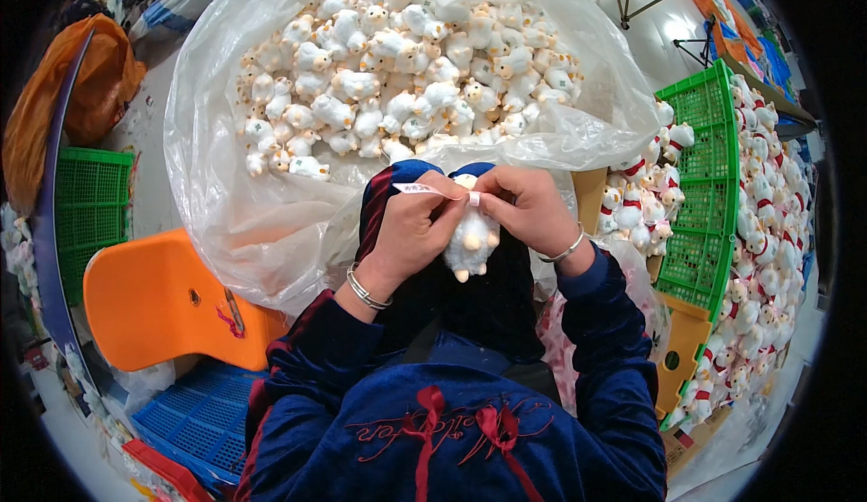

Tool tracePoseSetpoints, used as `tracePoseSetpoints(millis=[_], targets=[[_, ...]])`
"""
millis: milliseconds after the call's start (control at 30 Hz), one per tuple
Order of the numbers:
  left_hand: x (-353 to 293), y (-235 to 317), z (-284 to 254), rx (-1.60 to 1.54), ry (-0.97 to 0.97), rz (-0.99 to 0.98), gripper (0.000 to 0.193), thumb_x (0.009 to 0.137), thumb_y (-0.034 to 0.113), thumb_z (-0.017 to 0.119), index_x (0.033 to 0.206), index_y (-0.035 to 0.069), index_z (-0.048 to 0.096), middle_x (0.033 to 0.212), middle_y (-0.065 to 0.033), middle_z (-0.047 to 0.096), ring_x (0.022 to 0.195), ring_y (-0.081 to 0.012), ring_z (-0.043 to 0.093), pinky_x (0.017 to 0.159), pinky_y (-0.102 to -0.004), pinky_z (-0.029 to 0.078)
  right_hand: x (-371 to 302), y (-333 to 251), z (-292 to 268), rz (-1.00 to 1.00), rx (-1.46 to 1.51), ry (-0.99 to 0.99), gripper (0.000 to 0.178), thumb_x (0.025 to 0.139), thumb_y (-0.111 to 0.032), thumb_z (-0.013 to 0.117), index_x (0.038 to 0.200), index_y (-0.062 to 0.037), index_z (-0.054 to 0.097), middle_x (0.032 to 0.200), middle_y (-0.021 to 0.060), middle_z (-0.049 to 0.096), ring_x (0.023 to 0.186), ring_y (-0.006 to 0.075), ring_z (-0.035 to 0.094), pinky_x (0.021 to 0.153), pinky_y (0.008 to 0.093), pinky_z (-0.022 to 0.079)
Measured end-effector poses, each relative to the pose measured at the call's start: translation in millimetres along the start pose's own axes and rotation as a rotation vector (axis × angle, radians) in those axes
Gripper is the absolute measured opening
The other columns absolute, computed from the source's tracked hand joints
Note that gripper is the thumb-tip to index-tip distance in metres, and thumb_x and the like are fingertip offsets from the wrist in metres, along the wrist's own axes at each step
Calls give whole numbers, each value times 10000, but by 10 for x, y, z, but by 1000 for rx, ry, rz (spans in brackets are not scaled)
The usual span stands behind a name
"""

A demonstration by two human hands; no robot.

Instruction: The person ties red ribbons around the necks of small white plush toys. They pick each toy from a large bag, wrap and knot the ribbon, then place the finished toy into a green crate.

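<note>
A clear plastic bag [206, 154] of white toys [390, 82] spread on the far side. Nearer, over my lap [510, 290], my left hand [414, 229] and right hand [531, 204], fingertips pinched, flanked one plush toy [470, 237]. It looked light, soft and squashable, best steadied by its body; the thin pale ribbon [415, 189] I gripped at its neck seemed limp and slippery.

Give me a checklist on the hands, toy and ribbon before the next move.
1. Left hand pinching the white ribbon: ok.
2. Right hand pinching at the ribbon too: ok.
3. Plush toy with its head pointing away from the person: ok.
4. Ribbon fully around the neck: cannot tell, fingers cover it.
5. Ribbon end tucked away: not ok, it sticks out left.
</note>
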State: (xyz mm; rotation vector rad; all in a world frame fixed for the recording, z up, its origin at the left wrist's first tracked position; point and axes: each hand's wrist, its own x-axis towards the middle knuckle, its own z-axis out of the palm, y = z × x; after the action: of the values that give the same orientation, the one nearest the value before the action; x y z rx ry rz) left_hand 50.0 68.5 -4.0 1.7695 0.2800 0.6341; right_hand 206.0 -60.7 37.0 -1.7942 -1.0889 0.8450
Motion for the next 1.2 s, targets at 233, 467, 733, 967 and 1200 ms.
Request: tracePoseSetpoints(millis=[233,467,733,967,1200], targets=[[-5,57,45,-7,39,10,50,898,-9,721,947,-8,713,925,-92,706,811,-168,657,704,-279,505,-7,-123,21,-50,-279,69,106,860,-59,684,949,-24,640,786,149,659,725,326,681,647,391,529],[-18,16,45,-28,40,32,70,891,-21,719,960,-9,709,922,-102,704,816,-192,675,715,-292,523,24,26,186,-267,-227,196,120,850,-52,705,947,-27,638,795,134,641,727,309,659,657,376,525],[-28,14,3,-13,-2,24,70,908,-15,701,977,-6,710,941,-108,699,836,-201,669,742,-301,518,-10,118,-184,194,393,-189,170,928,-147,771,907,-35,644,838,-45,605,782,32,540,671,206,457],[-76,19,-53,12,-22,26,50,904,-36,686,943,-4,689,929,-114,685,822,-213,658,731,-315,512,-27,200,-216,-27,633,-69,102,983,-89,661,944,-43,579,931,18,632,884,91,586,770,239,483],[-125,54,-76,36,3,-15,61,888,-52,681,921,-16,646,891,-106,662,783,-223,640,696,-305,503,-72,309,56,57,961,-6,115,1034,-125,557,980,-58,480,836,74,600,722,106,535,615,238,421]])
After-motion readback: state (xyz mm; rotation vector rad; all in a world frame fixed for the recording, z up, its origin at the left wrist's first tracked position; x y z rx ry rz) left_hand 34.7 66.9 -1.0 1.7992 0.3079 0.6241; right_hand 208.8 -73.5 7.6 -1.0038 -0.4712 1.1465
